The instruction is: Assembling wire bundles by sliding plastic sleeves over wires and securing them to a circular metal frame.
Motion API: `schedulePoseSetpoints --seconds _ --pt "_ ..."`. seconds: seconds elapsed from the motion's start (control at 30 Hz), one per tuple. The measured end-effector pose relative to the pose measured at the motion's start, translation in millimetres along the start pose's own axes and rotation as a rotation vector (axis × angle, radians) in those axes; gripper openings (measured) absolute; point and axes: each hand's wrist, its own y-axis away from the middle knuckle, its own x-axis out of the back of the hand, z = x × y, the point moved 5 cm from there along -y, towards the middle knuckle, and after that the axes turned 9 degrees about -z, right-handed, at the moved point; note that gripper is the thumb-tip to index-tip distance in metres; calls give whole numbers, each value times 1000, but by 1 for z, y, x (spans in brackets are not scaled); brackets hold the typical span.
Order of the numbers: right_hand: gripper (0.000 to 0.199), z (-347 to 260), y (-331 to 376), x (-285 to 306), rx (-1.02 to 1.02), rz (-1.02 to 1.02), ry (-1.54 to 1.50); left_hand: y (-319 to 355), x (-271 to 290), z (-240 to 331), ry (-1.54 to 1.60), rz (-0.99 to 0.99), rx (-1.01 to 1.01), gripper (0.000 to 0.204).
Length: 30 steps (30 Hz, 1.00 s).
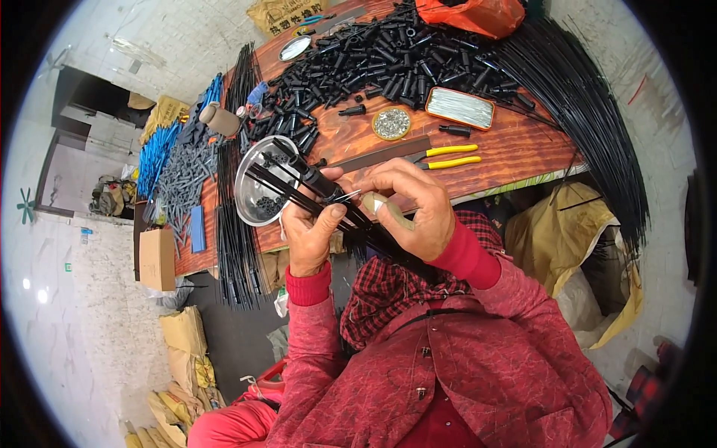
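At twelve o'clock we see a heap of short black tubes [388,52] on the wooden table [515,145], an orange bag [470,15] above it. Yellow-handled pliers [447,157] lie at one o'clock beside a round dish of small metal pieces [391,123]; a cardboard box [157,259] sits at nine.

Two hands up, left hand [310,231] and right hand [411,209]. One round metal dish [250,198], one yellow-handled pliers [447,155], one orange bag [472,15], one cardboard box [157,257]. Black tubes [373,56] way too many to count.
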Motion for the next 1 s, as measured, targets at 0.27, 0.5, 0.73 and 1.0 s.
schedulePoseSetpoints --seconds 0.27,0.5,0.73,1.0 --pt "21 6 -3 0 25 31 -8 3 1 -2 -95 10 24 48" --pt "20 2 -10 8 41 -8 -51 -2 -4 1 -77 -10 48 47" --pt "19 -5 -16 8 107 17 21 -4 -5 10 -160 21 41 47" --pt "27 -26 2 4 158 46 299 0 -8 6 -277 -49 62 34"
